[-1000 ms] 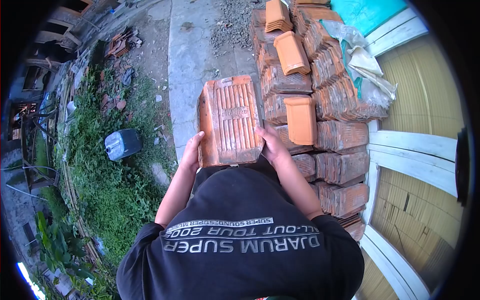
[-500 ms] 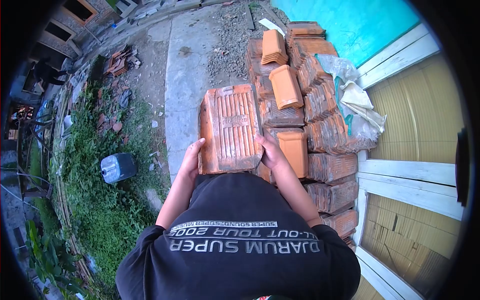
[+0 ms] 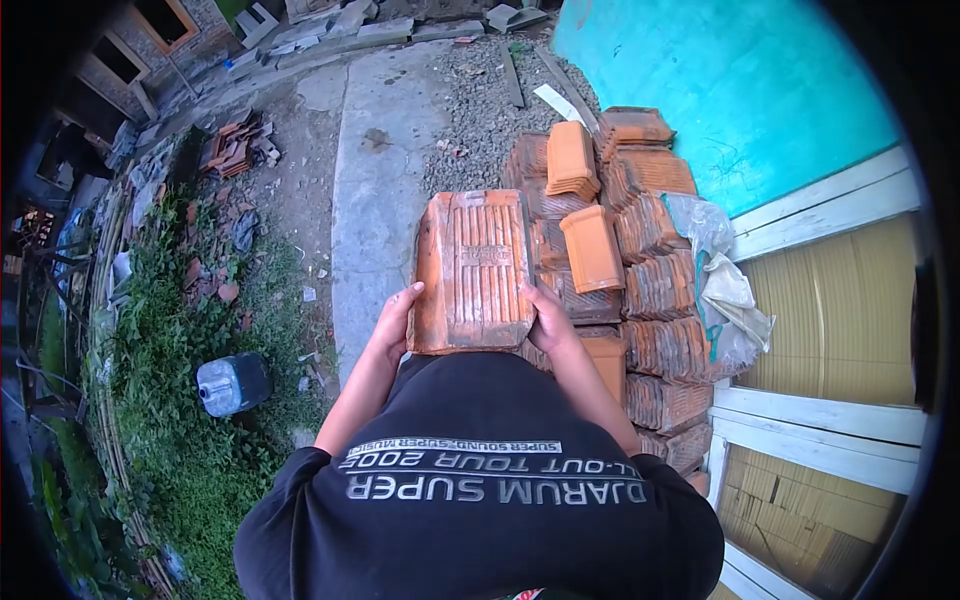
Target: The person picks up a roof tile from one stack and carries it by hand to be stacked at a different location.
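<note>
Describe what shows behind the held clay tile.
Concrete path beyond its left edge, gravel past its top; the clay tile itself covers whatever lies directly behind.

Left hand [image 3: 395, 322] and right hand [image 3: 551, 322] grip a ribbed roof tile [image 3: 482, 270] by opposite edges, thumbs [image 3: 413, 290] on its upper face. Tile stacks [image 3: 661, 282] stand at right, beside a turquoise wall [image 3: 730, 110]. A blue jug [image 3: 235, 385] lies among green plants [image 3: 205, 480], left of the concrete path [image 3: 385, 200].

A head-worn camera looks forward and down, close above the left hand [image 3: 394, 325] and right hand [image 3: 551, 322].
</note>
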The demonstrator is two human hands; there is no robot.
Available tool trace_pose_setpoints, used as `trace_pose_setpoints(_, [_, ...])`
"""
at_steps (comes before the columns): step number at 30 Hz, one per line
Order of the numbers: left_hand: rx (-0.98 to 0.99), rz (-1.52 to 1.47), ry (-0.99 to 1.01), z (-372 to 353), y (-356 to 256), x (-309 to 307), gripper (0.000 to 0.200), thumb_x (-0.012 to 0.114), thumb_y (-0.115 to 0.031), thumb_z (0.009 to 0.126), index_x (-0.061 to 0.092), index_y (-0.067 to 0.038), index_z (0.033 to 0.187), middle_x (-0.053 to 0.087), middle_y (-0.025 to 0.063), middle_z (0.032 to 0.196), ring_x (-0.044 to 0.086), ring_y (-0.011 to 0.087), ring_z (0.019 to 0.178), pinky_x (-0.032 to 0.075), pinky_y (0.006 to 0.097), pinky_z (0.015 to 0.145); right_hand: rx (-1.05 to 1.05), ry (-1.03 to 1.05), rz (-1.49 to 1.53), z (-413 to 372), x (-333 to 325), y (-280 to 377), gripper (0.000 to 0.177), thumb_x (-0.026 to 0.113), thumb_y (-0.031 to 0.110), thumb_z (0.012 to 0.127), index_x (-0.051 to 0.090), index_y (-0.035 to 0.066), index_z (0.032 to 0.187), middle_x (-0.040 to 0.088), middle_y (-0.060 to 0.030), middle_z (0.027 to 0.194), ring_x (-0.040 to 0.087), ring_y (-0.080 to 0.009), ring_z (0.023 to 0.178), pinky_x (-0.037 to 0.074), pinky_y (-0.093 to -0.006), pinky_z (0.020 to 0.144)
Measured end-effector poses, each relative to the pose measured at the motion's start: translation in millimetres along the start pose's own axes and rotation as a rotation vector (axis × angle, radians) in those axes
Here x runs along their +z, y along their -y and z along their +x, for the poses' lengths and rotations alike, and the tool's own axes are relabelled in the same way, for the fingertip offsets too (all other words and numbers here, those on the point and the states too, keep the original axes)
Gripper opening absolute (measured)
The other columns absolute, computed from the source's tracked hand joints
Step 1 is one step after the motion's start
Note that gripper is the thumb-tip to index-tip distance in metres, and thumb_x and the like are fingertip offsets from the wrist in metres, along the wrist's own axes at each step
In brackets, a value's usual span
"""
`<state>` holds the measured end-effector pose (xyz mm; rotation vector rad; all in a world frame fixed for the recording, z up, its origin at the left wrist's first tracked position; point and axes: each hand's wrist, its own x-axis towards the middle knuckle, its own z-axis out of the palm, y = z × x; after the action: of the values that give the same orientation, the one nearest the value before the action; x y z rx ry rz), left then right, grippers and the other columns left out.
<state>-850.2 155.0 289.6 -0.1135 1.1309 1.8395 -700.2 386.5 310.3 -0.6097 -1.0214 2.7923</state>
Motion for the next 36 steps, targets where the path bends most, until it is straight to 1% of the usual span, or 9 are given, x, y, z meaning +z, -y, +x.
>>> trace_pose_setpoints(2, [0.004,0.031,-0.007,12.6,-23.8,-11.3,0.047,0.056,-0.033,0.095,0.053,0.005,0.123,0.064,0.0158,0.114,0.067,0.0216,0.097,0.056,0.0347,0.083,-0.016,-0.015,-0.024,26.2,8.7,-3.9,0.059,0.064,0.025,0.09,0.041,-0.003,0.137,0.056,-0.0142,0.128,0.057,-0.0236,0.116,0.046,-0.0388,0.1])
trace_pose_setpoints(8, [0.028,0.033,-0.025,49.1,-78.3,-44.6,0.048,0.058,-0.034,0.094,0.055,0.005,0.121,0.065,0.0154,0.112,0.068,0.0222,0.094,0.057,0.0354,0.082,0.003,-0.029,-0.021,91.9,45.5,-7.3,0.058,0.065,0.025,0.089,0.043,-0.002,0.135,0.056,-0.014,0.128,0.057,-0.0236,0.116,0.045,-0.0395,0.101])
trace_pose_setpoints(16, [0.082,0.041,-0.043,71.4,-116.8,-64.9,0.048,0.058,-0.034,0.093,0.056,0.006,0.119,0.066,0.0156,0.109,0.068,0.0225,0.094,0.057,0.0359,0.081,0.023,0.04,-0.005,143.6,72.8,0.8,0.059,0.065,0.023,0.089,0.04,-0.002,0.136,0.054,-0.0137,0.129,0.055,-0.0232,0.117,0.044,-0.0385,0.101])
trace_pose_setpoints(18, [0.082,-0.027,-0.087,70.4,-127.6,-63.5,0.044,0.06,-0.031,0.093,0.058,0.007,0.115,0.067,0.0166,0.106,0.068,0.0221,0.09,0.057,0.035,0.08,0.04,0.051,-0.005,156.5,76.3,0.5,0.059,0.065,0.023,0.089,0.04,-0.002,0.136,0.054,-0.0137,0.129,0.055,-0.0232,0.117,0.044,-0.0385,0.101])
trace_pose_setpoints(21, [0.089,-0.039,-0.086,77.9,-135.9,-74.1,0.042,0.06,-0.03,0.093,0.058,0.007,0.114,0.067,0.0164,0.106,0.069,0.0219,0.09,0.057,0.0349,0.079,0.076,0.081,-0.002,175.4,79.8,0.1,0.061,0.066,0.024,0.089,0.039,-0.003,0.137,0.053,-0.0138,0.13,0.054,-0.0233,0.117,0.044,-0.0387,0.101])
trace_pose_setpoints(25, [0.097,0.008,-0.107,91.5,-154.3,-81.8,0.047,0.058,-0.032,0.093,0.055,0.006,0.12,0.065,0.0164,0.11,0.068,0.0227,0.094,0.057,0.0355,0.081,0.099,0.1,0.004,204.3,87.6,3.0,0.064,0.067,0.026,0.089,0.037,-0.003,0.138,0.053,-0.0141,0.13,0.054,-0.0235,0.117,0.044,-0.039,0.101])
trace_pose_setpoints(31, [0.111,0.011,-0.161,135.5,-193.0,-85.2,0.047,0.056,-0.032,0.094,0.053,0.006,0.121,0.065,0.0166,0.111,0.068,0.0227,0.094,0.057,0.0354,0.081,0.12,0.117,0.016,270.6,94.9,18.1,0.065,0.066,0.027,0.089,0.037,-0.004,0.138,0.054,-0.0142,0.129,0.056,-0.0236,0.115,0.046,-0.0389,0.099])
trace_pose_setpoints(33, [0.113,-0.002,-0.218,154.7,-205.9,-81.1,0.041,0.06,-0.03,0.093,0.059,0.007,0.112,0.067,0.0162,0.104,0.068,0.0212,0.09,0.057,0.0344,0.08,0.132,0.13,0.025,297.5,89.5,24.7,0.065,0.066,0.027,0.089,0.037,-0.004,0.138,0.054,-0.0142,0.128,0.056,-0.0235,0.115,0.046,-0.0388,0.099])
trace_pose_setpoints(36, [0.102,0.014,-0.211,191.0,-225.1,-82.5,0.042,0.061,-0.03,0.092,0.06,0.007,0.112,0.067,0.0159,0.104,0.068,0.021,0.091,0.055,0.0344,0.082,0.147,0.135,0.028,341.9,82.4,38.8,0.066,0.067,0.029,0.088,0.037,-0.003,0.138,0.054,-0.0142,0.128,0.056,-0.0235,0.115,0.046,-0.0386,0.099])
